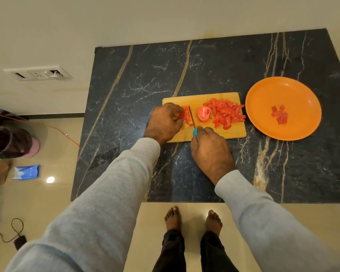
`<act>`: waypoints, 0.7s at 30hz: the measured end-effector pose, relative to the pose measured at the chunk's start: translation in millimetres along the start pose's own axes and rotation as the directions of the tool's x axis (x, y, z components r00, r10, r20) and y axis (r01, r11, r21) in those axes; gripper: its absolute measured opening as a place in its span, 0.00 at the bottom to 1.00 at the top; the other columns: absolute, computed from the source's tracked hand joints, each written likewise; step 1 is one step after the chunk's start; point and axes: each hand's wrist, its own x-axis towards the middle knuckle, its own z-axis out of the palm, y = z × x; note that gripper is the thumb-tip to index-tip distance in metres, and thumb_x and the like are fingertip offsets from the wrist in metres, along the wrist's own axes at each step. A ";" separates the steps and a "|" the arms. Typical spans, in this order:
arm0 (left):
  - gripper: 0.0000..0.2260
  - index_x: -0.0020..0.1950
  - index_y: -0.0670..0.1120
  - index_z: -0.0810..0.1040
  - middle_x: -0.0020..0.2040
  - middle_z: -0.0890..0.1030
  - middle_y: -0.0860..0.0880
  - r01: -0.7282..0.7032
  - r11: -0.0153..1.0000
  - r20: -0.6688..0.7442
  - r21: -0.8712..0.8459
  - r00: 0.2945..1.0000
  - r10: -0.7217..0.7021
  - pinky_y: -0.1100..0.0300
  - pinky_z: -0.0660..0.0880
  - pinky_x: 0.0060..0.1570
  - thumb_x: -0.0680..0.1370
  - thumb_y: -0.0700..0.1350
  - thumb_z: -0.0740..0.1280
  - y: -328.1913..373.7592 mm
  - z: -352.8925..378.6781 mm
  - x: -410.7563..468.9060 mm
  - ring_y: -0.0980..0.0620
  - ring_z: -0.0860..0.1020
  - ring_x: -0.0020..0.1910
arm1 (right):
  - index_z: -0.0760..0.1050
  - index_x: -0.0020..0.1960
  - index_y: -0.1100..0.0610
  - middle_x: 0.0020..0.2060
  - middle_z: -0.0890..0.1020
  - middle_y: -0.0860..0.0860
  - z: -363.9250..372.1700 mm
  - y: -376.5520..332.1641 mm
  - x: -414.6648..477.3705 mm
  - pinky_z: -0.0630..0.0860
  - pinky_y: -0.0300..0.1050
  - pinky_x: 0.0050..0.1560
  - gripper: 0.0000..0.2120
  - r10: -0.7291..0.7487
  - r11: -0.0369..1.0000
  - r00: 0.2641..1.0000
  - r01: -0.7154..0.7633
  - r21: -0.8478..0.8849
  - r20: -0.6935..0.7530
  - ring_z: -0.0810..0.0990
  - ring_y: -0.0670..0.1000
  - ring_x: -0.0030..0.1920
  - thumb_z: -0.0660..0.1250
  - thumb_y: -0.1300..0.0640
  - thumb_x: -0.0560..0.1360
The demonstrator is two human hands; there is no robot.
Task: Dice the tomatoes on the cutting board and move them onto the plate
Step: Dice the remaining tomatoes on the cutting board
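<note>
Tomato slices under the knife point(192, 117) on the board point(232, 132).
Left hand point(165, 122) pins the slices point(186, 117); right hand point(210, 150) is closed around the knife handle. A half point(203, 113) and dice point(227, 113) lie rightward; few pieces point(280, 114) on the plate point(302, 91).

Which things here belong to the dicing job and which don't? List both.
Job: knife, tomato half, diced pile, tomato strips, cutting board, orange plate.
Lying about: wall socket, blue packet, orange cable, black charger.
</note>
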 end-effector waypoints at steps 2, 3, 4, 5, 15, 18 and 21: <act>0.17 0.66 0.50 0.83 0.60 0.83 0.50 -0.014 1.000 -0.017 -0.001 1.000 0.014 0.50 0.82 0.61 0.77 0.51 0.75 2.1 -2.5 -2.6 0.50 0.82 0.56 | 0.77 0.64 0.63 0.47 0.81 0.58 -1.5 7.8 -10.2 0.74 0.48 0.37 0.16 0.010 1.000 0.999 -0.008 0.030 -0.050 0.81 0.60 0.41 0.62 0.54 0.82; 0.19 0.66 0.49 0.82 0.61 0.83 0.50 -0.051 0.998 -0.029 0.023 0.998 0.051 0.49 0.80 0.63 0.77 0.52 0.74 3.8 -2.9 -3.5 0.49 0.81 0.59 | 0.77 0.64 0.62 0.47 0.80 0.57 -1.8 12.8 -16.0 0.75 0.48 0.37 0.17 0.026 0.999 0.997 -0.022 0.049 -0.074 0.80 0.59 0.41 0.62 0.53 0.82; 0.20 0.67 0.48 0.82 0.63 0.82 0.49 -0.100 0.993 -0.032 0.060 0.994 0.102 0.49 0.78 0.66 0.76 0.53 0.74 6.3 -2.2 -3.2 0.47 0.79 0.62 | 0.77 0.65 0.62 0.47 0.80 0.57 -2.3 18.4 -20.9 0.75 0.48 0.38 0.17 0.046 0.996 0.995 -0.039 0.075 -0.094 0.80 0.59 0.42 0.61 0.51 0.82; 0.22 0.67 0.47 0.81 0.63 0.82 0.48 -0.149 0.984 -0.026 0.095 0.988 0.152 0.49 0.75 0.68 0.75 0.54 0.75 10.0 -0.4 -1.9 0.46 0.78 0.63 | 0.76 0.65 0.61 0.47 0.80 0.56 -3.3 24.2 -24.5 0.76 0.49 0.39 0.18 0.060 0.994 0.991 -0.048 0.101 -0.118 0.80 0.58 0.42 0.60 0.51 0.82; 0.29 0.73 0.55 0.75 0.69 0.79 0.54 -0.215 0.945 0.125 0.248 0.974 0.189 0.43 0.67 0.70 0.73 0.60 0.73 51.9 21.4 18.9 0.47 0.71 0.70 | 0.78 0.62 0.62 0.44 0.80 0.56 -9.3 56.8 -22.5 0.71 0.46 0.37 0.16 0.109 0.989 0.974 -0.085 0.123 -0.201 0.79 0.57 0.41 0.63 0.52 0.81; 0.29 0.75 0.55 0.72 0.70 0.78 0.52 -0.226 0.929 0.132 0.291 0.972 0.195 0.42 0.63 0.71 0.74 0.59 0.72 57.1 21.4 21.5 0.46 0.71 0.71 | 0.78 0.62 0.62 0.44 0.80 0.57 -9.7 57.2 -20.0 0.75 0.49 0.38 0.16 0.103 0.987 0.975 -0.075 0.141 -0.199 0.79 0.59 0.41 0.63 0.52 0.81; 0.33 0.77 0.59 0.68 0.70 0.75 0.51 -0.244 0.907 0.200 0.343 0.963 0.183 0.40 0.60 0.72 0.75 0.61 0.73 60.7 17.0 23.0 0.44 0.69 0.71 | 0.78 0.62 0.61 0.45 0.80 0.57 -10.2 57.9 -18.9 0.76 0.49 0.38 0.17 0.103 0.986 0.975 -0.075 0.148 -0.195 0.79 0.59 0.41 0.63 0.51 0.81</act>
